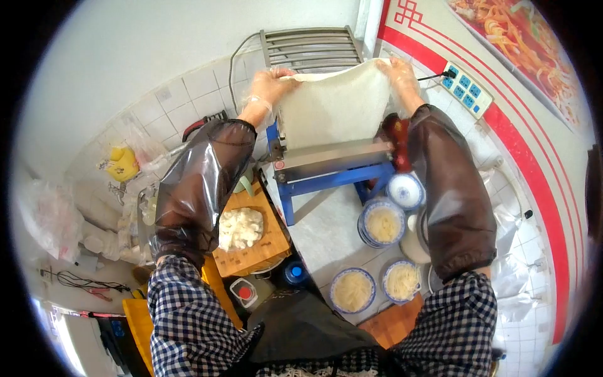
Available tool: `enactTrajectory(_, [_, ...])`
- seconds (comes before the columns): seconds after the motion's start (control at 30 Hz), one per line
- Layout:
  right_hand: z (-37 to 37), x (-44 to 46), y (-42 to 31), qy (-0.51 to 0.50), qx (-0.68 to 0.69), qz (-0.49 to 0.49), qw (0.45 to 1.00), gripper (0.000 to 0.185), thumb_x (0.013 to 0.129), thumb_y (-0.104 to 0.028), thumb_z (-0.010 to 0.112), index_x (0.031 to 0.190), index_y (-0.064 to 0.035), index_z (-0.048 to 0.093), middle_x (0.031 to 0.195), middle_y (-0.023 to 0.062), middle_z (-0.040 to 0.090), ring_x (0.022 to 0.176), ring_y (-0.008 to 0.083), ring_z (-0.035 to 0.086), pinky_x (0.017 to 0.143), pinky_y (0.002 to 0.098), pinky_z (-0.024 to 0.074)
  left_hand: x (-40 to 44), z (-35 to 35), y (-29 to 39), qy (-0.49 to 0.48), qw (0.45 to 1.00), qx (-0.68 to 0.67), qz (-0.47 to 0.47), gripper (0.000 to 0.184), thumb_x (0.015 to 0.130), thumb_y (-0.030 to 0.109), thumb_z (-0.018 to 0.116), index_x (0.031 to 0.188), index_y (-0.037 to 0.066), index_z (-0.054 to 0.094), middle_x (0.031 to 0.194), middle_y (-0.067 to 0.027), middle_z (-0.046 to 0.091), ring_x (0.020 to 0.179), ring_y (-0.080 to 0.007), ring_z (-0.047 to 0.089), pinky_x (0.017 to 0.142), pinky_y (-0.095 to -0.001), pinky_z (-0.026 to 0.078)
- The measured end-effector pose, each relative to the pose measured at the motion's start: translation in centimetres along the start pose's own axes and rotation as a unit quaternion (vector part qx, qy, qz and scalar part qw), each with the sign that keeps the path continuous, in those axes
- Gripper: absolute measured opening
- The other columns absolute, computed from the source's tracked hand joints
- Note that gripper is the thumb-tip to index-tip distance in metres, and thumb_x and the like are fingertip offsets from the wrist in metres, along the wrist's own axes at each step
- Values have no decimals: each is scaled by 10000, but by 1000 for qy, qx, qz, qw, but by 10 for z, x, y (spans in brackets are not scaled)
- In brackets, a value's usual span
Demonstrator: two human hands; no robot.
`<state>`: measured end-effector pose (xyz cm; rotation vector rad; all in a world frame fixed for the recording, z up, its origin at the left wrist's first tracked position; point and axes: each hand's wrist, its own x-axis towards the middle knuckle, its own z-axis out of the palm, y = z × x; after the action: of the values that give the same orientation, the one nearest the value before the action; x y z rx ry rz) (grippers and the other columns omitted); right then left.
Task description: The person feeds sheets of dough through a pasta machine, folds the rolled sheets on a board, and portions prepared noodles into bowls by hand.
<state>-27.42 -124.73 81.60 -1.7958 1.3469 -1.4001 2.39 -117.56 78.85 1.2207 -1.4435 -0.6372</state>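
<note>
A wide pale dough sheet [336, 107] hangs upright between my hands over a blue-framed machine [333, 176] with a metal roller bar. My left hand [270, 88], in a clear plastic glove, pinches the sheet's upper left corner. At the upper right corner, my right hand [400, 78], also in a clear glove, is closed on the sheet's edge. The lower end of the sheet meets the machine just behind the metal bar. Brown plastic sleeves cover both my forearms.
Bowls of noodles [353, 290] stand on the grey counter [314, 239] in front of the machine. At left, a wooden board [270, 242] holds white dough pieces [240, 229]. A power strip [468, 90] is on the right wall; a slatted metal rack [311, 47] stands behind.
</note>
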Motion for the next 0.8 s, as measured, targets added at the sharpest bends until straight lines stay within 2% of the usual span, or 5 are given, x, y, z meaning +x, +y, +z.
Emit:
enactTrajectory(0.1, [5,5,11,18,-72,-39,996,317,836,-268,669,969,19,651,809,88,667,693,155,605,648,299,469,-2,4,-11,-6,999,-44,4,157,756,129,711,876,28,701,733,-50,665,648,-102,611,578,-239,489])
enactTrajectory(0.2, [8,-6,11,-7,22,16,1000,300,839,-256,665,941,26,648,766,80,657,658,154,588,631,299,458,-3,5,-20,-8,1000,-24,12,169,762,140,710,887,27,699,754,-62,671,657,-114,617,578,-241,493])
enactTrajectory(0.3, [14,-4,18,14,-57,-1,998,290,832,-250,672,918,27,649,735,74,651,643,149,578,621,300,451,-10,7,-21,0,1000,-9,-10,172,765,146,708,887,25,698,764,-67,674,661,-121,619,590,-246,497])
enactTrajectory(0.63, [26,-13,41,12,-40,15,999,292,814,-246,688,907,27,647,736,91,638,653,162,564,627,319,445,-25,14,-41,-27,999,-14,-26,188,767,161,712,877,11,685,740,-55,662,641,-114,604,582,-262,492])
enactTrajectory(0.8, [31,-10,73,3,-71,-27,997,373,798,-268,706,951,63,627,850,134,651,768,204,583,726,323,450,-32,18,-54,-39,997,-31,-54,141,764,101,733,857,10,680,749,-49,655,672,-105,595,599,-237,480])
